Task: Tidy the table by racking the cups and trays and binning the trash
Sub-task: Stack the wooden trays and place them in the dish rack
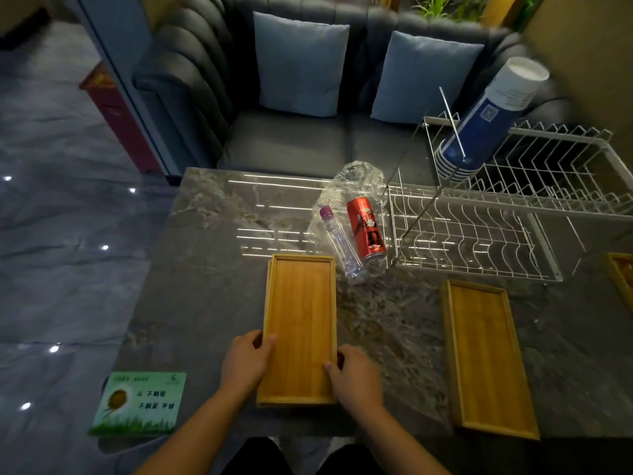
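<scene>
A long wooden tray (299, 313) lies on the marble table (212, 234) in front of me. My left hand (245, 361) grips its left rim near the close end, and my right hand (354, 375) grips its right rim. A second wooden tray (486, 358) lies to the right, and a third tray's corner (621, 279) shows at the right edge. A red can (365, 229) and a clear bottle with a purple cap (339, 241) lie on crumpled clear plastic (356, 180) beyond the held tray. A stack of blue-and-white paper cups (486, 121) leans on the white wire rack (479, 234).
A green printed card (140, 402) sits at the table's near left corner. A dark sofa (291, 142) with two blue cushions stands behind the table. Glossy floor lies to the left. The table's front edge is close to my body.
</scene>
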